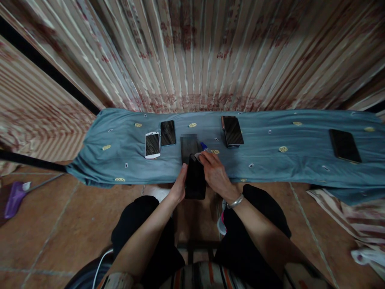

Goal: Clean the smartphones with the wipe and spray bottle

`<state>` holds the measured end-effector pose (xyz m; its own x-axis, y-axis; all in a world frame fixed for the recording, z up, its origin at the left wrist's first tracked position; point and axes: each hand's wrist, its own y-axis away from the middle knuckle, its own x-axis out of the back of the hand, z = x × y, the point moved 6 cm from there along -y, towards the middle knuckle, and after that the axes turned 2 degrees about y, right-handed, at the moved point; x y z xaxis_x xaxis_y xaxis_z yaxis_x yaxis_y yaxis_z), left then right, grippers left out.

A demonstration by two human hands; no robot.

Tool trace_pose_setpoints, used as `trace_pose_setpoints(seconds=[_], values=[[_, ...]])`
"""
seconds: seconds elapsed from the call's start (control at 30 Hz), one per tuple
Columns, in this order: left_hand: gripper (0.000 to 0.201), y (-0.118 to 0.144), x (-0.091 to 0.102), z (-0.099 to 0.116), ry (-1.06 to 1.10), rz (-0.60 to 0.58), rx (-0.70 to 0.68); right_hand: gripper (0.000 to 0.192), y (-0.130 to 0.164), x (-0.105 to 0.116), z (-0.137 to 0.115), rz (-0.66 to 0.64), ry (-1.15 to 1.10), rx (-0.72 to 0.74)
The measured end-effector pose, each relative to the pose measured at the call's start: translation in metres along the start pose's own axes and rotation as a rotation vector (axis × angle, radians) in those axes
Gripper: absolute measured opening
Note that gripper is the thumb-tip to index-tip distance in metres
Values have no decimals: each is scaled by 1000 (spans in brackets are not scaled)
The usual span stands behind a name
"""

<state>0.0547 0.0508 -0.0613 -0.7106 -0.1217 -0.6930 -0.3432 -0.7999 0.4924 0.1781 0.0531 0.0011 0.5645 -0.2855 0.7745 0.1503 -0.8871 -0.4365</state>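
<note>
My left hand [179, 185] is closed on the lower left edge of a black phone [195, 182], which is tilted over the bench's front edge. Pinched fingers of my right hand [217, 173] meet the phone's top right corner. A small pale scrap [197, 156] shows at those fingertips, too small to name. Just beyond them a blue-tipped, pen-like thing [204, 146] sticks out; I cannot tell whether it is held or lies on the cloth. Behind the phone a dark flat rectangle [189, 149] lies partly covered.
A blue patterned cloth [264, 168] covers the long bench. On it lie a white phone [152, 145], a dark phone [168, 133], a small stack of phones [233, 131] and a black phone [344, 145] far right. Pleated curtains [192, 60] hang behind. A purple broom head [14, 199] rests left.
</note>
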Motion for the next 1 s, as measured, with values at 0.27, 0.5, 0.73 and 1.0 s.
trace_pose_setpoints(seconds=[0.27,0.5,0.73,1.0], values=[[39,4,-11,-1,-57,6,-55,51,-6,-1,-13,-36,20,40],[36,3,-16,3,-1,4,-36,47,-3,-7,-23,-74,72,87],[39,-2,-16,11,15,2,-37,51,5,-18,-34,-111,46,136],[46,-3,-16,21,30,8,-13,49,14,-22,-45,-153,16,208]])
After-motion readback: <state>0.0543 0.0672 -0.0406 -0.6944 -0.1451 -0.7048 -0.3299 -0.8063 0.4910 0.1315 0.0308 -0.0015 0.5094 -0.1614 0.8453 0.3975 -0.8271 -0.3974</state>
